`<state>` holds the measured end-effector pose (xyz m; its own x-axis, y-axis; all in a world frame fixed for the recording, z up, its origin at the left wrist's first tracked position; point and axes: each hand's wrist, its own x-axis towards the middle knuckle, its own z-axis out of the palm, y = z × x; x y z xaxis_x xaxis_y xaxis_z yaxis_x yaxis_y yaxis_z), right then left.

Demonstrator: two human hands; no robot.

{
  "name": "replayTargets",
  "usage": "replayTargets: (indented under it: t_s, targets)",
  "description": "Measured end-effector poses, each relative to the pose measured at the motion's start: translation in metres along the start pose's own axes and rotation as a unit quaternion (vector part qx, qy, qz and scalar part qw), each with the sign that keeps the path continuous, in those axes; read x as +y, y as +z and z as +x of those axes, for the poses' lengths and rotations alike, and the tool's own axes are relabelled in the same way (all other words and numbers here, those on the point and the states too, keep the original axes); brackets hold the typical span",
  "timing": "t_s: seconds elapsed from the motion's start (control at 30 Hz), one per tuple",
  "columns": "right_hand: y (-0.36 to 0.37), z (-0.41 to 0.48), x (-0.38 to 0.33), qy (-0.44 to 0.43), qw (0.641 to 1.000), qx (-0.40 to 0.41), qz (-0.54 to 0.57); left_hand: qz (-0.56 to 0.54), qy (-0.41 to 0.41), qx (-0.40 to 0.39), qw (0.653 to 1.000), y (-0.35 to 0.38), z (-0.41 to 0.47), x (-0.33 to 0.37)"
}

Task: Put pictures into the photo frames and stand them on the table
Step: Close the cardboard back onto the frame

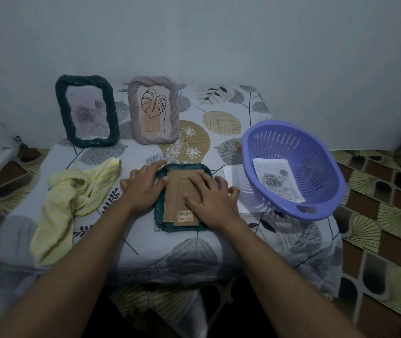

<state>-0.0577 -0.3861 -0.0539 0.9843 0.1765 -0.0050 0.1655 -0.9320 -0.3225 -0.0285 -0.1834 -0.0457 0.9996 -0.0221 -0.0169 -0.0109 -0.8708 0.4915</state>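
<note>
Left hand [143, 189], right hand [210, 203]: fingers [199, 178] flat (apparently no grip) atop face-down teal frame [159, 213].

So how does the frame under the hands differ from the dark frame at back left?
The teal frame lies face down, cardboard back up; the dark frame stands upright. The dark frame shows a rose picture; the teal frame's front is hidden. The left hand and right hand rest on the teal frame; nothing touches the dark frame. Both have ribbed rims.

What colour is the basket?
The basket is purple; the head view shows it best.
</note>
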Motion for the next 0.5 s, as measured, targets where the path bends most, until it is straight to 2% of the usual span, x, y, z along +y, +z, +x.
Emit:
replayTargets:
  t_s: [0.1, 0.33, 0.5]
  targets:
    - [-0.001, -0.001, -0.001, -0.002, 1.000, -0.002, 0.001, 0.003, 0.015, -0.014, 1.000, 0.002, -0.017, -0.004]
    - [-0.002, -0.002, -0.002, 0.001, 1.000, -0.005, 0.004, 0.104, 0.027, -0.041, 0.993, 0.016, -0.047, -0.014]
    - [-0.006, -0.004, -0.004, -0.001, 1.000, -0.012, 0.002, 0.145, 0.028, -0.032, 0.988, 0.019, -0.052, -0.012]
